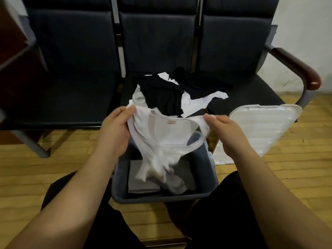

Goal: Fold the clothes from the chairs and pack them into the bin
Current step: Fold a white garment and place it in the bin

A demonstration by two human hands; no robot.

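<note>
Two hands, left hand [115, 130] and right hand [224, 130], apart, pinching white undershirt [161, 141] above grey bin [210, 177], hem blurred.

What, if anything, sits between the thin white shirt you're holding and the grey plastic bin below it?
Nothing visible does. The thin white shirt, gripped by the left hand and right hand, hangs directly over the open grey plastic bin; its white ribbed lid leans off to the right.

White shirt [167, 133], grey bin [208, 178], black chairs [71, 60].
</note>
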